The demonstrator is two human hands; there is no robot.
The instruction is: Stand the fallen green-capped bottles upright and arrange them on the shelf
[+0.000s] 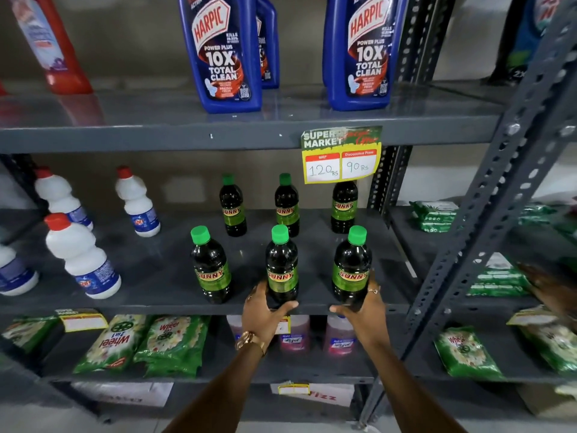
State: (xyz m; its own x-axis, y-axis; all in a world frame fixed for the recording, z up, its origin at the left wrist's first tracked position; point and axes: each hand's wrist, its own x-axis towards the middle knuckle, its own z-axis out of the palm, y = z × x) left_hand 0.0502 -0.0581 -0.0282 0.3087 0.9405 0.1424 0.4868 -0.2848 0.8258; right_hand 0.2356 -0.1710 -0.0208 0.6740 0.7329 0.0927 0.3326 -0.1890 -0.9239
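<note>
We judge the job nearly done: all six green-capped bottles stand upright on the middle shelf (156, 295), in 2 rows of 3, none lying down that we can see. Back row: left (232, 210), centre (287, 207), right (344, 207), its cap hidden behind the price tag (342, 165). Front row: left bottle (211, 270) stands free; our left hand (265, 310) is wrapped round the base of the front centre bottle (282, 270), and our right hand (363, 307) grips the base of the front right bottle (352, 270). What's left, prob.: small nudges for even spacing w/ the front edge, then let go.

Materials: bottles look like clear plastic w/ dark liquid, waisted round bodies, glossy green-yellow labels, ribbed screw caps. Shelf is smooth grey painted metal, slightly reflective, so bases should slide easily. Perforated angle-iron uprights (487, 232) frame it.
</note>
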